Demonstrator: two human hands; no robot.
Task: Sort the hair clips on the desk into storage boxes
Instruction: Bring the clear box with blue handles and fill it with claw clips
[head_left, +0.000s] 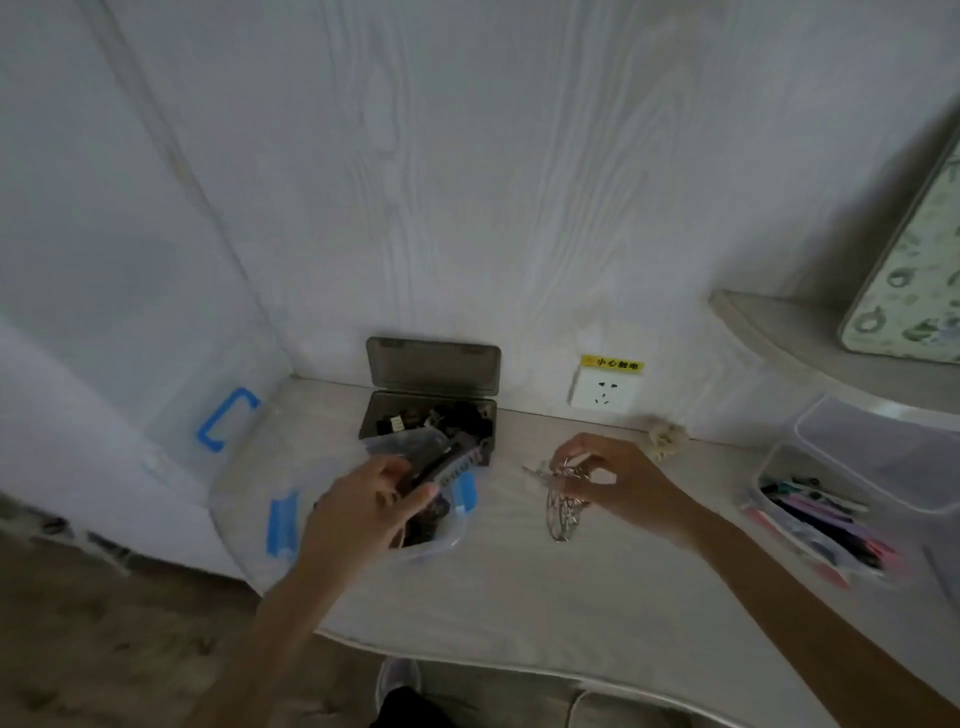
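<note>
Over desk, left hand fingers pinch dark clip; right hand grips metal clips.

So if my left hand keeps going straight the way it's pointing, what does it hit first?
Probably the dark grey box with its lid up. The left hand, gripping a dark toothed hair clip, points up and to the right over the clear blue-latched box, toward that grey box's front edge. Depth is unclear from one view.

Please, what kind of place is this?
Probably a desk in a home or dorm room: a wall socket with a warning sticker sits behind the desk, a pen box right, a floor below.
</note>
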